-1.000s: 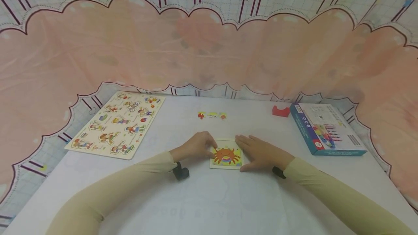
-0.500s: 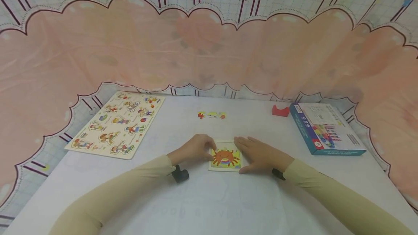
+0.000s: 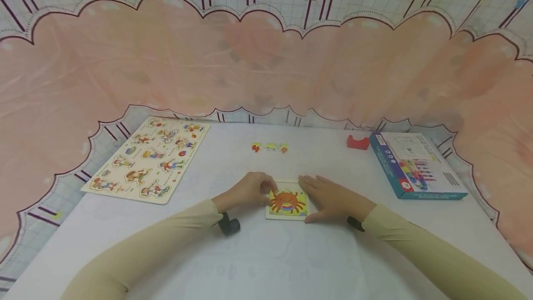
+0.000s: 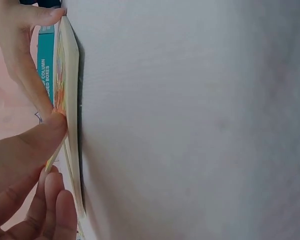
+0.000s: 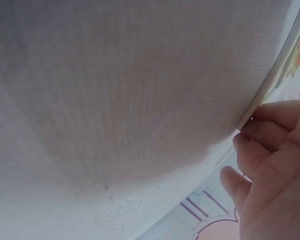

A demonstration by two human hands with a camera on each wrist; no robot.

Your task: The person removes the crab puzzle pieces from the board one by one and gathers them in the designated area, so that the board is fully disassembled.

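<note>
A small square puzzle board (image 3: 287, 217) with a pale wooden frame and an orange crab picture lies on the white table. My left hand (image 3: 246, 190) is at its left side. In the left wrist view, the left thumb and fingers pinch a thin puzzle piece (image 4: 51, 161), tilted against the board's edge; the hand hides part of it. My right hand (image 3: 334, 196) rests along the board's right side with its fingers stretched out. The right wrist view shows these fingertips (image 5: 257, 111) touching the board's edge.
Further back lies a strip of small puzzle pieces (image 3: 270, 147). A larger picture board (image 3: 180, 190) with children figures is at the left. Right of centre stand a red notched block (image 3: 357, 142) and a teal-sided box (image 3: 432, 195). A patterned cloth (image 3: 266, 68) hangs behind.
The crab board has shifted slightly toward the person, and the left hand has come slightly nearer with it. The right hand stays almost in place.
</note>
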